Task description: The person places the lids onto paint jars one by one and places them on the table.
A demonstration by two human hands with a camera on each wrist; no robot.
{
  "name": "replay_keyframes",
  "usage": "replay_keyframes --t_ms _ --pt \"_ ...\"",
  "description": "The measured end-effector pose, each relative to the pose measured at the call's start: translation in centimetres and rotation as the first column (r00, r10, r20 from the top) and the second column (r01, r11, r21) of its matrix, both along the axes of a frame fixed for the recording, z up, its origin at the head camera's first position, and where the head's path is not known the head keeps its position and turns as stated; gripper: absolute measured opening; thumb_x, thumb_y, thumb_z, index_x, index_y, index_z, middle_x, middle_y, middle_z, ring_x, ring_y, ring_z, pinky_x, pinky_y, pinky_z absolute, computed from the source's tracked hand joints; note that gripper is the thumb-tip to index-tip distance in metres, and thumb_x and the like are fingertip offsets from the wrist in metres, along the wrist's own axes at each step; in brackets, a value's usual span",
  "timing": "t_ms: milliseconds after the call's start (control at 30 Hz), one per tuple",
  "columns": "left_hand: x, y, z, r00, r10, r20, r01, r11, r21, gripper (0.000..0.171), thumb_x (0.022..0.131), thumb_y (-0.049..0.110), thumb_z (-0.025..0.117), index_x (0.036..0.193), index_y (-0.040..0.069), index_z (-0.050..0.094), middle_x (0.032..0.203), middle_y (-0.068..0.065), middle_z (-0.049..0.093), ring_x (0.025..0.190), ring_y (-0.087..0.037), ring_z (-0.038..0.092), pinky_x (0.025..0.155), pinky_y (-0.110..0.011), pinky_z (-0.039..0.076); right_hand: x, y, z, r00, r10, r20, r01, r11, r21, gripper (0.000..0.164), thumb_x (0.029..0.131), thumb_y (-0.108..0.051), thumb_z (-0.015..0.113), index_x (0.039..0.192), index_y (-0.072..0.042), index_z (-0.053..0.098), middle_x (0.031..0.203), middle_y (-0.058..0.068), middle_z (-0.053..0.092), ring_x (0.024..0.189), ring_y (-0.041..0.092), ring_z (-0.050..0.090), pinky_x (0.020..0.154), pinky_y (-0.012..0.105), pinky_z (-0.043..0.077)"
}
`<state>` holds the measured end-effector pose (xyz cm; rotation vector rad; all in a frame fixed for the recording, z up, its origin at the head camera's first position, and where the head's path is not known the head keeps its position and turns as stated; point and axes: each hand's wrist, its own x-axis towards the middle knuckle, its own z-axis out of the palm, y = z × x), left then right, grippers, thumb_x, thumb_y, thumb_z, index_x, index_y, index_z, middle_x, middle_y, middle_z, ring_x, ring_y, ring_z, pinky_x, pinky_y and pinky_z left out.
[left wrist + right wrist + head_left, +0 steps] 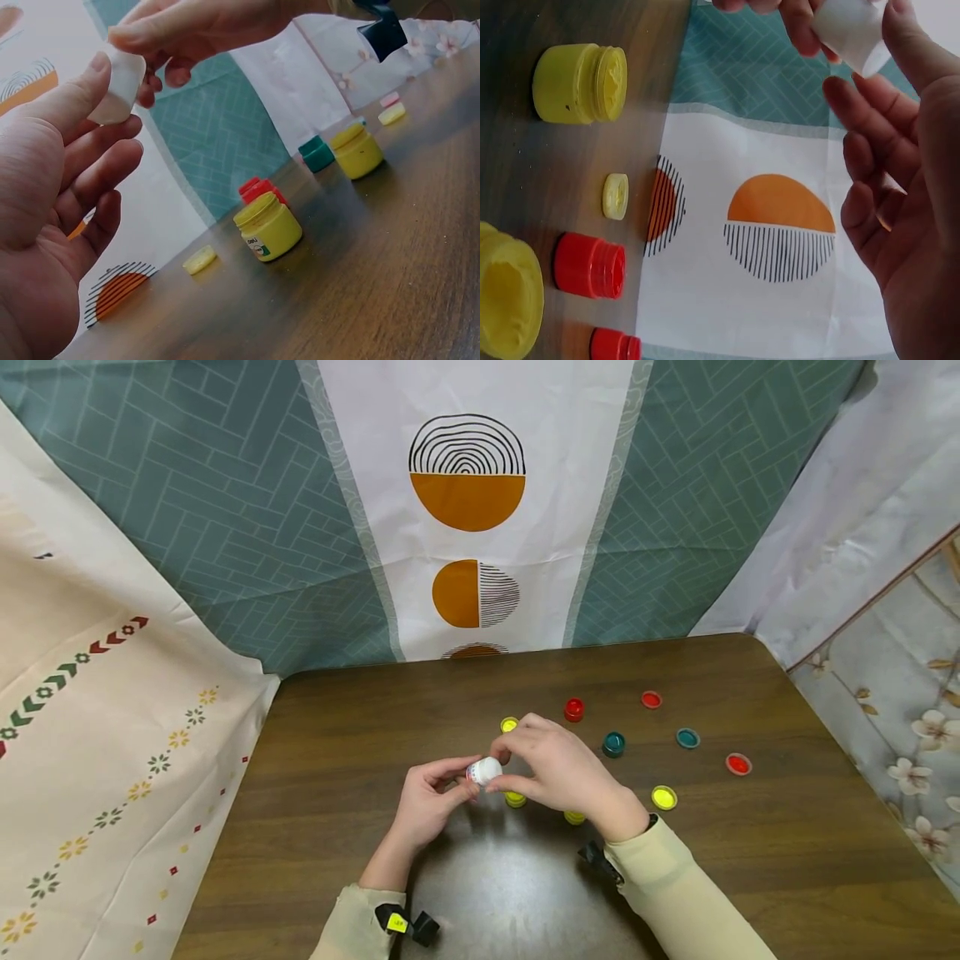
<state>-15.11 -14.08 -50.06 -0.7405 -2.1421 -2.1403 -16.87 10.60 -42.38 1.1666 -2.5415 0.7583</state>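
Note:
A small white jar (483, 770) is held tilted above the table between both hands. My left hand (429, 797) grips its labelled body, thumb on one side and fingers on the other. At the white lid end, my right hand (558, 768) pinches with thumb and fingers. Below them stand uncapped yellow paint jars (271, 229), partly hidden by the right hand in the head view. Beyond the right hand are an open red jar (574, 710) and an open teal jar (613, 744). The right wrist view also shows a second red jar (615, 345).
Loose lids lie to the right on the brown wooden table (352, 718): red lids (738, 764), a teal lid (687, 738) and a yellow lid (664, 797). Another yellow lid (509, 725) lies behind the hands. Patterned cloth (480, 543) hangs along the table's back edge.

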Motion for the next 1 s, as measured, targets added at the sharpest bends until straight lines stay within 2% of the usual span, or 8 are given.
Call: replay_keyframes --t_ms 167,333,400,467,533,600,800,1000 --pt "0.0 -0.1 0.0 1.0 0.004 0.004 -0.004 1.0 0.016 0.031 0.091 -0.013 0.075 0.122 -0.012 0.073 0.097 0.002 0.079 0.075 -0.012 0.071 0.065 -0.05 0.063 0.1 -0.7 0.0 0.998 -0.045 -0.043 0.047 0.998 0.052 0.036 0.091 -0.057 0.081 0.092 -0.022 0.07 0.085 -0.015 0.065 0.087 0.012 0.048 0.074 0.028 0.046" --pt "0.0 -0.2 0.1 0.999 0.034 0.034 -0.034 0.999 0.004 0.031 0.09 -0.012 0.077 0.121 -0.011 0.074 0.097 0.002 0.078 0.075 -0.013 0.07 0.066 -0.047 0.063 0.2 -0.6 -0.1 0.995 -0.09 -0.048 0.093 0.994 0.063 0.042 0.099 -0.052 0.073 0.073 -0.022 0.06 0.071 -0.013 0.048 0.079 0.014 0.045 0.07 0.03 0.043" --pt "0.0 -0.3 0.2 0.998 0.044 0.044 -0.044 0.999 -0.006 0.032 0.09 -0.012 0.078 0.121 -0.01 0.075 0.098 0.001 0.078 0.076 -0.013 0.07 0.067 -0.047 0.063 0.2 -0.2 -0.2 0.995 -0.094 -0.025 0.094 0.995 0.026 0.036 0.098 -0.049 0.076 0.08 -0.021 0.063 0.077 -0.011 0.051 0.083 0.013 0.049 0.072 0.031 0.046" --pt "0.0 -0.4 0.2 0.998 0.043 0.042 -0.043 0.999 -0.015 0.031 0.09 -0.012 0.077 0.121 -0.01 0.075 0.098 0.002 0.078 0.076 -0.013 0.07 0.067 -0.047 0.063 0.2 0.3 -0.2 0.998 -0.069 -0.009 0.069 0.997 -0.029 0.029 0.093 -0.047 0.082 0.098 -0.02 0.071 0.093 -0.01 0.061 0.094 0.013 0.055 0.077 0.032 0.052" --pt "0.0 -0.4 0.2 0.999 0.039 0.037 -0.039 0.999 -0.018 0.03 0.091 -0.011 0.076 0.121 -0.011 0.074 0.097 0.002 0.078 0.075 -0.015 0.07 0.067 -0.047 0.063 0.1 0.6 -0.4 1.0 -0.009 -0.008 0.009 0.997 -0.082 0.042 0.089 -0.043 0.087 0.121 -0.021 0.073 0.113 -0.008 0.066 0.107 0.014 0.058 0.085 0.035 0.055" --pt "-0.1 -0.4 0.2 0.999 0.033 0.033 -0.033 0.999 -0.015 0.028 0.092 -0.012 0.076 0.12 -0.012 0.074 0.096 0.002 0.077 0.073 -0.018 0.071 0.067 -0.046 0.063 -0.1 0.8 -0.5 0.998 0.061 -0.024 -0.063 0.992 -0.112 0.053 0.087 -0.037 0.09 0.135 -0.023 0.072 0.127 -0.007 0.068 0.116 0.016 0.059 0.093 0.036 0.055" --pt "0.0 -0.4 0.1 0.999 0.003 0.034 -0.003 1.0 -0.014 0.024 0.094 -0.009 0.075 0.118 -0.014 0.073 0.093 -0.007 0.076 0.068 -0.028 0.071 0.066 -0.045 0.063 -0.3 0.8 -0.7 0.985 0.144 -0.095 -0.155 0.979 -0.129 0.043 0.086 -0.025 0.092 0.127 -0.023 0.079 0.12 -0.013 0.074 0.112 0.012 0.06 0.096 0.031 0.053" --pt "0.1 -0.2 0.1 1.0 -0.02 0.022 0.02 1.0 -0.009 0.025 0.094 -0.009 0.076 0.118 -0.014 0.073 0.096 -0.005 0.078 0.073 -0.018 0.071 0.065 -0.049 0.063 -0.1 0.6 -0.6 0.99 0.122 -0.072 -0.128 0.988 -0.086 0.038 0.086 -0.033 0.09 0.119 -0.018 0.078 0.114 -0.01 0.074 0.107 0.013 0.059 0.094 0.031 0.052"
